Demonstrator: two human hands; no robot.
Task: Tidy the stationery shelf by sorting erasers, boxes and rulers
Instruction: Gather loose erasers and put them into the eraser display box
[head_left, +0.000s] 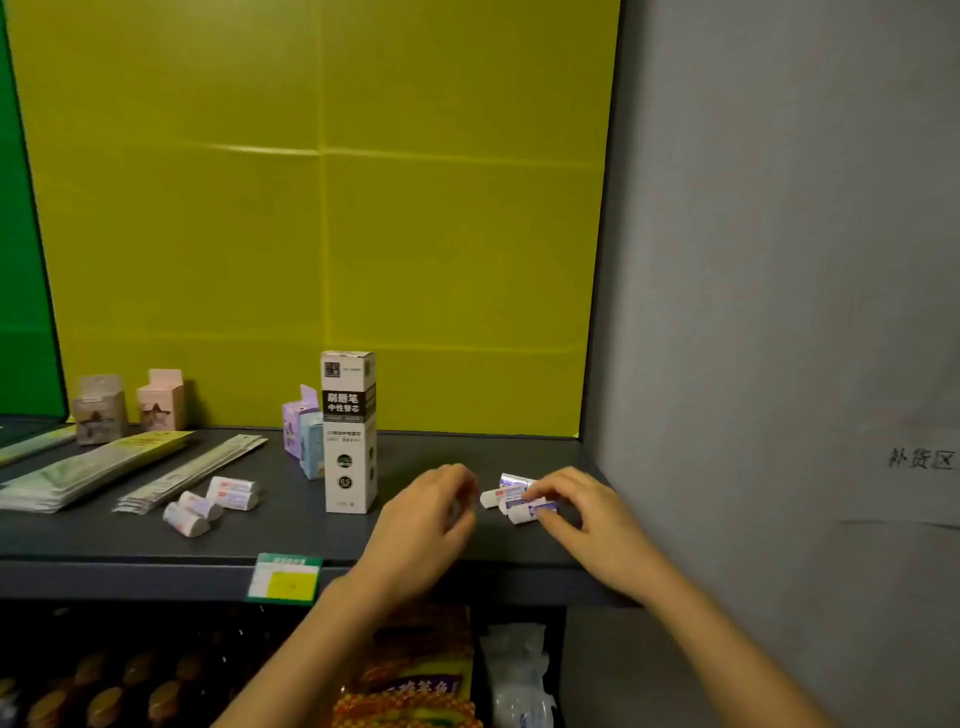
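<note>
1. Grey shelf, lower frame: right hand pinches white erasers, partly hiding them; labels blurred.
2. Left hand loosely curled just beside.
3. Tall box reads "0.5"; wall sign reads "补货区".

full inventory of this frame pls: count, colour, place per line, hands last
Dark grey shelf: 1.
Tall cardboard refill box: 1, white and black, upright at shelf centre.
Small purple cardboard box: 1, behind-left of the tall box.
Small pale blue cardboard box: 1, beside the purple one.
Small pinkish cardboard boxes: 2, back left.
Clear-packed flat rulers: two fanned stacks, count unclear, left.
Left cluster of white sleeved erasers: about 4, left of tall box.
Right cluster of white sleeved erasers: about 4, front right.
Price label: 1, green and yellow, shelf front edge.
Yellow back panel: 1.
Left hand: loosely curled, nothing visible in it.
Right hand: pinches an eraser in the right cluster.
</note>
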